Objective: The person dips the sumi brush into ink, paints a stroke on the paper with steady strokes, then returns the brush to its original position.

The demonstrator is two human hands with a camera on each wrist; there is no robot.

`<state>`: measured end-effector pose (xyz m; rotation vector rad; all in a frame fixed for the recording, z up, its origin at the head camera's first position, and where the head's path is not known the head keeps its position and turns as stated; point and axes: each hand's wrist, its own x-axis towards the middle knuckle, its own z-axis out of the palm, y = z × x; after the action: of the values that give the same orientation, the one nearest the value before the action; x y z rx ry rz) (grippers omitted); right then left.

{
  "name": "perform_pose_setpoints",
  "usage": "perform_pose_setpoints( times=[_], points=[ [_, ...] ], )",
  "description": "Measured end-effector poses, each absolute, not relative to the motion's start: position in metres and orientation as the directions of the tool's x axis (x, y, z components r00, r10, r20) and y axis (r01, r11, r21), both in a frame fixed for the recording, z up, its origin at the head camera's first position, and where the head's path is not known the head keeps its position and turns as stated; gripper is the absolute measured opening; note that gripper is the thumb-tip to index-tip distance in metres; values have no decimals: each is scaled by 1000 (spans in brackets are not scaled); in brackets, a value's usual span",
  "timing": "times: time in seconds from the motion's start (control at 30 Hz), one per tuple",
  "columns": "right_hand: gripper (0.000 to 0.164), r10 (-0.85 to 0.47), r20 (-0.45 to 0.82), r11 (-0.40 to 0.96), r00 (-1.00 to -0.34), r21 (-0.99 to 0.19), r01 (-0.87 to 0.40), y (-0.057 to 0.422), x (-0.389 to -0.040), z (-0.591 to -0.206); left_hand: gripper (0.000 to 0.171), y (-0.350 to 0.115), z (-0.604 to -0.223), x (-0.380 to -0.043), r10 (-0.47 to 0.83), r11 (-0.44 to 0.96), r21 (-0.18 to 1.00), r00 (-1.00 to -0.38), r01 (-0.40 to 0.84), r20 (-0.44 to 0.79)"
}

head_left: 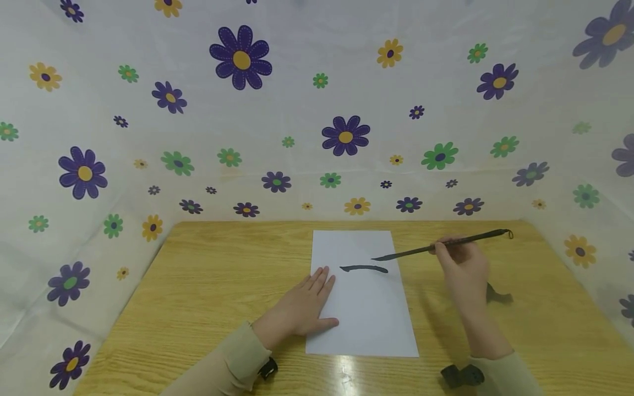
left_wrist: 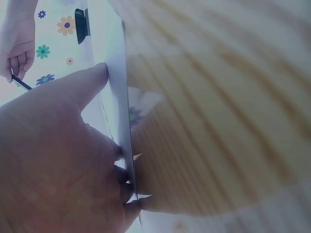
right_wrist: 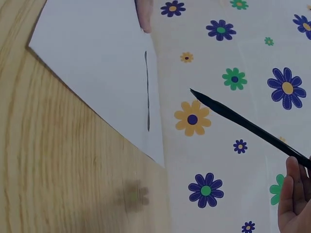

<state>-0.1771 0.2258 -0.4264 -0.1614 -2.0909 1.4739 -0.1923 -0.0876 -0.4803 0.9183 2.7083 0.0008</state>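
A white sheet of paper (head_left: pixel 366 324) lies on the wooden table, bearing one black horizontal brush stroke (head_left: pixel 364 268). My left hand (head_left: pixel 304 308) rests on the paper's left edge, fingers and thumb spread. My right hand (head_left: pixel 463 269) pinches a black writing brush (head_left: pixel 406 253) by its shaft. The brush slants, its dark tip over the upper right of the paper, just above the stroke. In the right wrist view the brush tip (right_wrist: pixel 199 95) appears raised off the sheet. A loop hangs at the brush's far end.
A dark object (head_left: pixel 499 295), partly hidden by my right wrist, sits on the table (head_left: pixel 208 297) right of the paper; its kind is unclear. White cloth walls (head_left: pixel 297 110) with printed flowers enclose the table at the back and sides. Dark straps show at both cuffs.
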Motion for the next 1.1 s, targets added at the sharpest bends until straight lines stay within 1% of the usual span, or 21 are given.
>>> perform_pose_setpoints(
  times=[0.17,0.3,0.43,0.73,0.93,1.1],
  points=[
    [7,401,405,389,-822,-887,-248,230,-177,-422,95,-88,-482,-192,601,796,108,-755,595,-264],
    [6,397,438,365,-806,-881,-300,234,-177,-420,95,-89,-480,-191,606,793,113,-754,599,-253],
    [7,395,454,354,-799,-878,-323,239,-176,-417,94,-89,-477,-190,607,792,111,-757,600,-240],
    [3,412,470,403,-781,-862,-307,251,-172,-414,93,-88,-475,-189,603,795,113,-760,596,-243],
    [8,446,436,412,-782,-875,-252,260,-169,-411,94,-89,-477,-190,602,796,106,-760,596,-244],
    [8,465,437,413,-770,-876,-247,265,-165,-407,94,-88,-478,-192,600,796,100,-760,597,-250]
  ],
)
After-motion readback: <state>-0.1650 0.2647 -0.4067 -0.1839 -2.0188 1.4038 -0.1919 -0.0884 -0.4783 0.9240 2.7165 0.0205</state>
